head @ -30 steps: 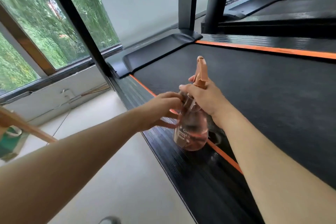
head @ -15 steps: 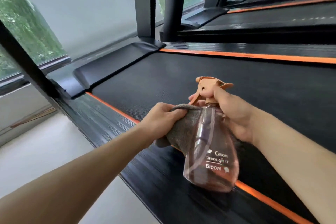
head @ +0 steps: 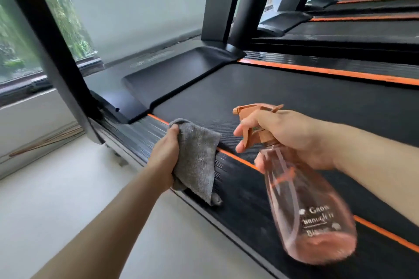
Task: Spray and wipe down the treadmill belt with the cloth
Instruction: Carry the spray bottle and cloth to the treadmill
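My left hand (head: 164, 161) grips the grey cloth (head: 197, 161), fingers curled round its bunched left edge with the thumb on top. The rest hangs in a loose flap over the near side rail (head: 140, 138), its top corner reaching just past the orange stripe (head: 235, 158) to the edge of the belt (head: 294, 97). I cannot tell whether the lower corner touches the rail. My right hand (head: 288, 136) holds the pink bottle (head: 313, 210) by its neck, just right of the cloth. My fingers (head: 241, 129) are wrapped across the trigger, and the nozzle points left over the belt's near edge. The bottle is tilted, its clear body slanting down toward me and to the right, with white lettering on its side and a little pink liquid pooled at the base. The black belt runs far and right from both hands, up to the motor cover (head: 181, 75) and two dark uprights (head: 226, 0) at the far end. A pale floor (head: 68, 199) lies to the left, below a window (head: 13, 36) showing green leaves. Another treadmill (head: 362, 27) stands at the far right.
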{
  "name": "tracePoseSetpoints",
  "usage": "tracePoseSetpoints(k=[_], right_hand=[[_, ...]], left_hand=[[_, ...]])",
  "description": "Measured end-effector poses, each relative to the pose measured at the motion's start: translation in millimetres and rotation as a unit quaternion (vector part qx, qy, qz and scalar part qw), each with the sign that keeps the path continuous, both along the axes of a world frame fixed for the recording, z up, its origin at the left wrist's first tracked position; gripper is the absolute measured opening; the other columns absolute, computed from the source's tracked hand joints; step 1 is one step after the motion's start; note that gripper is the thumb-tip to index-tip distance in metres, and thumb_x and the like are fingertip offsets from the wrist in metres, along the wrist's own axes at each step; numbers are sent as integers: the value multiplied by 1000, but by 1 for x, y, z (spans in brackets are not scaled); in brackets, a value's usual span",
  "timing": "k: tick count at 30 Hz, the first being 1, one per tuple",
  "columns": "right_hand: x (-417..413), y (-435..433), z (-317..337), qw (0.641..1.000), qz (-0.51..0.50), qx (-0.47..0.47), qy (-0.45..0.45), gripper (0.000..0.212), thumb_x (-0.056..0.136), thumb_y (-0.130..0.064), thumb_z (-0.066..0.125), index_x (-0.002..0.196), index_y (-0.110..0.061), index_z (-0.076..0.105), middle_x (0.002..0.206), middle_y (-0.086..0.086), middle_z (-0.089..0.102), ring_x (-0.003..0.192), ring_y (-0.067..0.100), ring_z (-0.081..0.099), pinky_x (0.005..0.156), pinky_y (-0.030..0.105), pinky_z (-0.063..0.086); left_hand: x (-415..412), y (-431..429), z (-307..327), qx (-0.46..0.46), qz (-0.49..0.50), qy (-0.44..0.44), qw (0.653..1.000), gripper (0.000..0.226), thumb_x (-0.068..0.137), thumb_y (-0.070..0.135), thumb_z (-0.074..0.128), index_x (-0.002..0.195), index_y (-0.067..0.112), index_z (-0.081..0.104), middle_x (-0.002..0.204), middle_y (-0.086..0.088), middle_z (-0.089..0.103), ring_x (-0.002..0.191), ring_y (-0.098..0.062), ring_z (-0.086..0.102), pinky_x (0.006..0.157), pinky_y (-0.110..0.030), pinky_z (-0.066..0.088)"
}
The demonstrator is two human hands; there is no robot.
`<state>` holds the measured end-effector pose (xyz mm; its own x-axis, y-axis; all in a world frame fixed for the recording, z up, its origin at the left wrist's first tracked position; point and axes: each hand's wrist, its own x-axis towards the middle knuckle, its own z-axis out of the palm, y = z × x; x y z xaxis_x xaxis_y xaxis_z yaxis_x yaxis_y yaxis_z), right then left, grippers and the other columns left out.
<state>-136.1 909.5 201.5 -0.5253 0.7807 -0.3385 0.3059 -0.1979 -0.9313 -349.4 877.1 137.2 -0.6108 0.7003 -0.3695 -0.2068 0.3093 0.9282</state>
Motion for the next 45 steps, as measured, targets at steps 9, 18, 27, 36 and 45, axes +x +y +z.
tracePoseSetpoints(k=[9, 18, 27, 36, 45], right_hand=[[-105, 13, 2, 999, 37, -7, -33, 26, 96, -31, 52, 91, -8, 62, 97, 23, 72, 44, 26, 57, 57, 32, 51], [-138, 20, -11, 989, 85, -29, -116, 46, 94, -51, 57, 93, -5, 59, 76, 18, 64, 47, 25, 59, 55, 32, 53], [-125, 15, -15, 986, 119, -48, -105, 46, 96, -54, 54, 87, -9, 53, 71, 13, 55, 40, 21, 56, 42, 27, 50], [-95, 39, -7, 984, 138, -43, -100, 56, 92, -61, 53, 95, -6, 55, 68, 16, 62, 42, 21, 57, 48, 27, 51], [-116, 47, -2, 991, 120, -30, -55, 57, 94, -60, 54, 100, -4, 56, 71, 16, 63, 46, 22, 59, 45, 26, 53]], left_hand=[[-117, 21, -9, 43, 121, 22, 992, 18, 71, 27, 53, 82, 16, 62, 89, -8, 62, 84, -24, 58, 75, -38, 49], [-119, -35, -27, 17, -10, 96, 995, 69, 83, -4, 66, 139, 27, 39, 106, -4, 56, 87, -21, 56, 76, -37, 53], [-73, -52, -21, -68, -73, 213, 972, 23, 87, 14, 69, 109, 13, 62, 100, -11, 71, 87, -22, 69, 72, -26, 57], [-2, -55, -23, -162, -239, 493, 821, 39, 88, 46, 61, 111, 18, 47, 116, -3, 62, 108, -27, 56, 84, -33, 45], [-52, -45, -31, -149, -47, 383, 910, 8, 78, 17, 60, 86, 16, 57, 89, -5, 66, 83, -30, 62, 66, -33, 50]])
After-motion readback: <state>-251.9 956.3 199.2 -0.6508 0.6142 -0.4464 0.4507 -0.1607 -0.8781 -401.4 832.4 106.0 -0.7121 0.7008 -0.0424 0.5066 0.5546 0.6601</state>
